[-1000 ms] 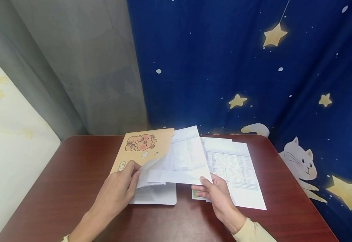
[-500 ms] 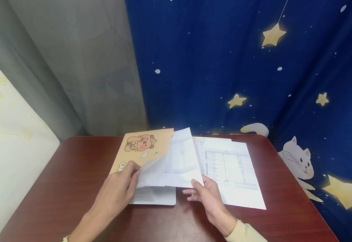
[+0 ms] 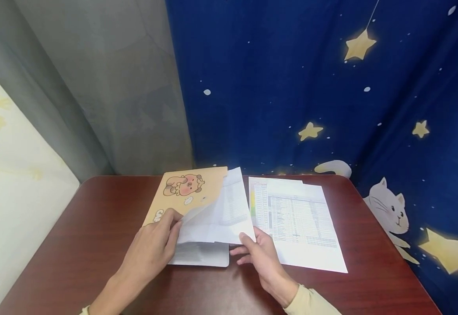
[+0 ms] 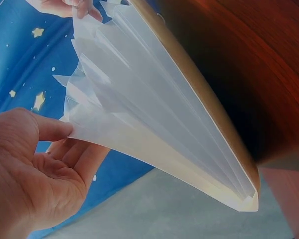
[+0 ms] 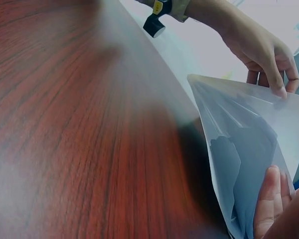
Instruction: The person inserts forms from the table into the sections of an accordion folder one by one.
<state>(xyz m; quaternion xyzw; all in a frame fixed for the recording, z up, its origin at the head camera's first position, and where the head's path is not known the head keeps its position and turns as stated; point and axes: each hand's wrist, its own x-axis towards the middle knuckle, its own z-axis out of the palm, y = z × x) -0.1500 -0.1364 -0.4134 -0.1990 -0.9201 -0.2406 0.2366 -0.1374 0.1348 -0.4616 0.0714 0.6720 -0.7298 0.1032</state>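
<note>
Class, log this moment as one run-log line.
left hand: holds folder cover open | right hand: pinches sheet at folder | printouts: on table

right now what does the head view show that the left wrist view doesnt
Only the head view shows the printed sheets lying flat on the table to the right of the folder, the bear picture on the folder's tan cover, and the right hand holding the corner of a paper sheet that goes into the folder. Only the left wrist view shows the folder's fanned translucent pockets edge-on. Both show the left hand holding the folder open, the red-brown tabletop and the blue starry cloth.
</note>
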